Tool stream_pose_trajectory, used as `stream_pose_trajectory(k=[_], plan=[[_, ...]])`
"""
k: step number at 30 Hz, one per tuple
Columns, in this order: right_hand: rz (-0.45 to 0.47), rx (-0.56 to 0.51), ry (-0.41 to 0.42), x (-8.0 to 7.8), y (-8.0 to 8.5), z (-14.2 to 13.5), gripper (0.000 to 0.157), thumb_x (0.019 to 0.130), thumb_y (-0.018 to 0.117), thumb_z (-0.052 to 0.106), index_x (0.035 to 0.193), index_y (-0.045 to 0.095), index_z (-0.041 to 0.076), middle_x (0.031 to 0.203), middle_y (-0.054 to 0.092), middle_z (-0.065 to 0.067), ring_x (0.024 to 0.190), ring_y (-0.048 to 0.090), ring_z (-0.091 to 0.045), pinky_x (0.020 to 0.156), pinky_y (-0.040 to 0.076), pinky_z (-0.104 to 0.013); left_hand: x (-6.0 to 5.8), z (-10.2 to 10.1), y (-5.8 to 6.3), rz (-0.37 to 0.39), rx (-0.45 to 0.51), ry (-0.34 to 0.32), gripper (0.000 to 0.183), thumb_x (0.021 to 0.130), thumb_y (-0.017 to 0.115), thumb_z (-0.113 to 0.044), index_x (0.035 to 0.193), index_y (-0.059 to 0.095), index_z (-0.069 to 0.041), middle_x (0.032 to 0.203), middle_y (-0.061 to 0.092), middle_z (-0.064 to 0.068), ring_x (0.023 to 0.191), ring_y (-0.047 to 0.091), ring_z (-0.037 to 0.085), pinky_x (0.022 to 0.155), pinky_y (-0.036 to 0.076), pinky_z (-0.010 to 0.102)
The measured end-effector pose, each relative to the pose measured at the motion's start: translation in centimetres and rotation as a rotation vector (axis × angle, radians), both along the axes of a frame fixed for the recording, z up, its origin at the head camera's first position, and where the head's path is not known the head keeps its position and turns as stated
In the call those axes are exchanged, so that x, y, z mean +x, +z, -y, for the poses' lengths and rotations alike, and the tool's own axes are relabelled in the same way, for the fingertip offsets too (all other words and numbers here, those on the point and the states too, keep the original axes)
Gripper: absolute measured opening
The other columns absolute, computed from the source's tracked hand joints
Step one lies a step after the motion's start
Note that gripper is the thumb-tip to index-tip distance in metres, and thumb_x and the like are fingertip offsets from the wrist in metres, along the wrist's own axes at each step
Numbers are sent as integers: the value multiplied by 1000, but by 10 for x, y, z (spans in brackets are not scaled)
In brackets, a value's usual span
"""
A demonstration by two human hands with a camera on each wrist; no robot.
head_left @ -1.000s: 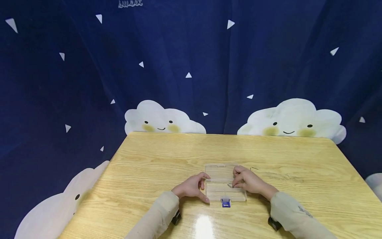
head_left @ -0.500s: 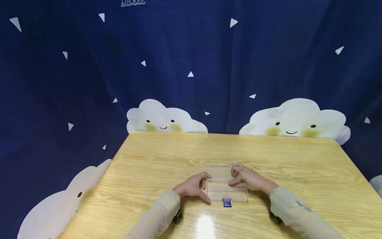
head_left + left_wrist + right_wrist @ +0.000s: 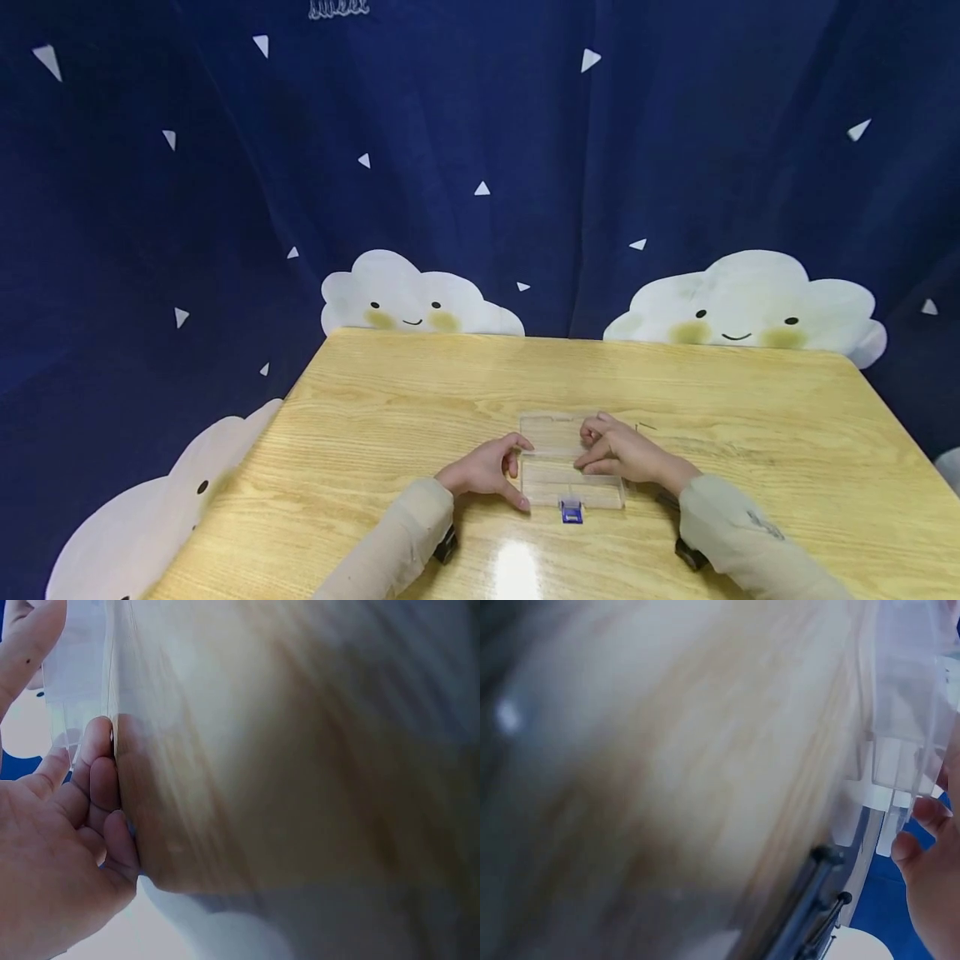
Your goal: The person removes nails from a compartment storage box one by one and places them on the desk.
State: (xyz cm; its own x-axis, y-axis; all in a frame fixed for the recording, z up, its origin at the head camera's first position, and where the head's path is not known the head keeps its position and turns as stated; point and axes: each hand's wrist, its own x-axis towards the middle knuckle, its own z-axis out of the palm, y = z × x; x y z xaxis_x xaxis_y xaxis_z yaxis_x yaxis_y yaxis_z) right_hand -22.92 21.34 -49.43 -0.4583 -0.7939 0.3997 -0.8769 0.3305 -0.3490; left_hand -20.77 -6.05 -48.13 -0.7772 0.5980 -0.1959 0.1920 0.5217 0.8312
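Observation:
A clear plastic box with a blue latch lies open on the table, its lid folded back flat. My left hand holds the box's left end, thumb at the front corner and fingers farther back. Above the box's right half is my right hand; thumb and forefinger point down into the back compartment, the other fingers bent. Whether anything is between those fingertips is hidden. Thin dark nails with round heads lie on the table near my right hand in the right wrist view.
Wooden table surrounds the box. Two thin dark pieces lie just right of the lid. A dark blue curtain with white clouds hangs behind the table. Each wrist carries a black device.
My right hand has moved slightly left and down into the box. Small metal pieces seen at its fingertips earlier are now out of sight. My left hand stays on the box.

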Motion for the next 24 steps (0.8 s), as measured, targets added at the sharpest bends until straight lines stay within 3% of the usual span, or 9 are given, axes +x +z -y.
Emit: stream_pose_trajectory(k=[7, 18, 24], plan=[[89, -118, -38, 3, 1, 0, 9, 78, 69, 10, 85, 75, 14, 82, 43, 6, 79, 31, -7, 65, 28, -24, -1, -1, 0, 4, -1, 2, 70, 58, 86, -9, 118, 50, -12, 73, 49, 3, 62, 42, 9, 61, 35, 21], [419, -335, -56, 9, 4, -3, 11, 85, 59, 1, 86, 69, -3, 77, 54, -6, 72, 45, -9, 62, 41, -24, 0, 1, 2, 12, 1, 0, 69, 59, 85, -9, 118, 49, -11, 73, 48, 4, 63, 41, 11, 61, 35, 23], [577, -386, -175, 16, 10, -11, 17, 88, 56, 1, 91, 65, -13, 81, 60, -20, 67, 51, -10, 58, 43, -25, 1, 1, 1, 30, -5, -13, 71, 60, 85, -10, 120, 48, -12, 73, 48, 3, 64, 41, 10, 62, 35, 23]])
